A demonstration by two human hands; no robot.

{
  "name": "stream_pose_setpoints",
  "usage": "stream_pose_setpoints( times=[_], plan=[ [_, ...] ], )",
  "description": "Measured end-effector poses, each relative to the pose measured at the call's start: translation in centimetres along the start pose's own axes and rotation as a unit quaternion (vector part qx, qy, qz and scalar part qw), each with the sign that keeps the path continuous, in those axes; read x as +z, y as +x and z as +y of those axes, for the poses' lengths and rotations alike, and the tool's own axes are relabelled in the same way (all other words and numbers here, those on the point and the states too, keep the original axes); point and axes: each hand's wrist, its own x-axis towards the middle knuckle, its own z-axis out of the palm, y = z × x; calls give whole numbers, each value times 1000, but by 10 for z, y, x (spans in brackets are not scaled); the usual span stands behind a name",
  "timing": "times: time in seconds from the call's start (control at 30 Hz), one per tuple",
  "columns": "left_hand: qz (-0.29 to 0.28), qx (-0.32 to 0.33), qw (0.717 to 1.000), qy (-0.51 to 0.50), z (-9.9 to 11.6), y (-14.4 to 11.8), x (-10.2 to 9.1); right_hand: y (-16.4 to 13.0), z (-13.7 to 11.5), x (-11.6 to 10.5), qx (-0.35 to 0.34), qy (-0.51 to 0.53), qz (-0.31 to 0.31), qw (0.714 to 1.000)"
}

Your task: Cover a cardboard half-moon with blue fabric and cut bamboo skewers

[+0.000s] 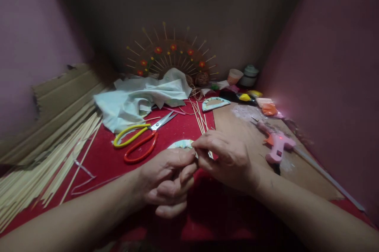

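Note:
My left hand [167, 183] and my right hand [226, 157] meet over a red cloth [103, 157], fingertips pinched together on a small pale half-round craft piece [180, 144] with a light blue rim. Most of that piece is hidden behind my fingers. A few thin wooden sticks [201, 119] lie just beyond my right hand. Scissors [142, 137] with one yellow and one orange handle lie open-handled to the left of the piece.
A pink glue gun [276, 143] rests on a cardboard sheet [245, 125] at right. A second half-round piece [214, 103], a white cloth [139, 100], a fan-shaped stick decoration [171, 56] and small pots stand behind. Many long sticks [44, 157] lie at left.

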Motion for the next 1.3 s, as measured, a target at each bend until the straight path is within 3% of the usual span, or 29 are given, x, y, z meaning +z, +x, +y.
stream_pose_setpoints(
  times=[0.23, 0.37, 0.43, 0.6, 0.7, 0.93, 1.2, 1.3],
  plan=[
    [-15, -1, 1000, -13, 1, 1, 2, -2, -1, -1, -25, -46, -15, 999],
    [-10, 4, 1000, -5, 0, 0, 3, 1, 0, -4, -5, -83, 32, 996],
    [-20, 8, 1000, -3, -1, 0, 2, 2, 1, -7, 17, -58, 38, 997],
    [-24, 13, 1000, 1, -1, 0, 0, 1, 1, -8, 33, 85, -18, 996],
    [-26, 14, 1000, 0, -1, 1, -1, 1, 1, -9, 18, 96, -38, 994],
    [-36, -5, 999, -12, -2, 0, -2, 3, 6, -15, -38, 43, -98, 994],
    [-45, -9, 998, -35, -3, 0, 1, -1, 4, -10, -37, -32, -90, 995],
    [-33, -2, 999, -29, -5, 3, 5, 0, 3, -11, -33, -85, -56, 994]
  ],
)
